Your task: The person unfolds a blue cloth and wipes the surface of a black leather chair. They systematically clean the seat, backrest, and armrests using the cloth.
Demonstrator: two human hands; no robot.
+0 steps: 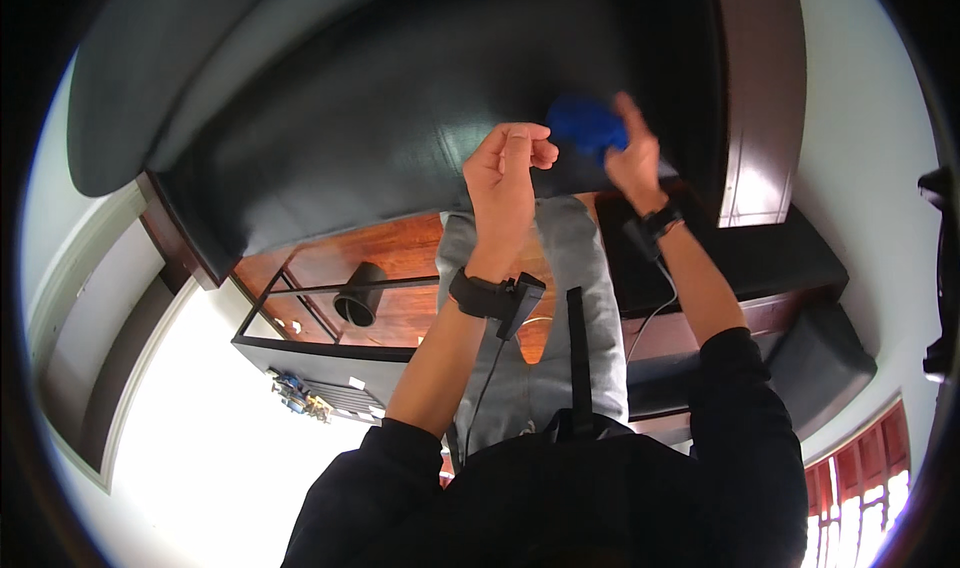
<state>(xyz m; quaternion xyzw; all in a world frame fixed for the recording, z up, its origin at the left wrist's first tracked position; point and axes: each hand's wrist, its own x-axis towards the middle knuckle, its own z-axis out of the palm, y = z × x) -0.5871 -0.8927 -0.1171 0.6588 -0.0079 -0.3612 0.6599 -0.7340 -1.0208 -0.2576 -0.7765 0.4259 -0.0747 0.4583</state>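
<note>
A black leather sofa seat [360,110] spreads out in front of me. My right hand [636,155] holds a blue cloth [583,123] over the right part of the seat, its index finger pointing away from me. Motion blurs both the cloth and the hand, so I cannot tell whether the cloth touches the leather. Close by on the left, my left hand [514,159] is raised with its fingers curled and its thumb against them. Nothing shows in its grip.
A dark wooden armrest [761,117] bounds the sofa on the right, beside another black padded seat [780,260]. Behind me to the left stand a black-framed table [322,358] with several small items and a black bin [360,298] on the wooden floor. Cabled devices are strapped to both wrists.
</note>
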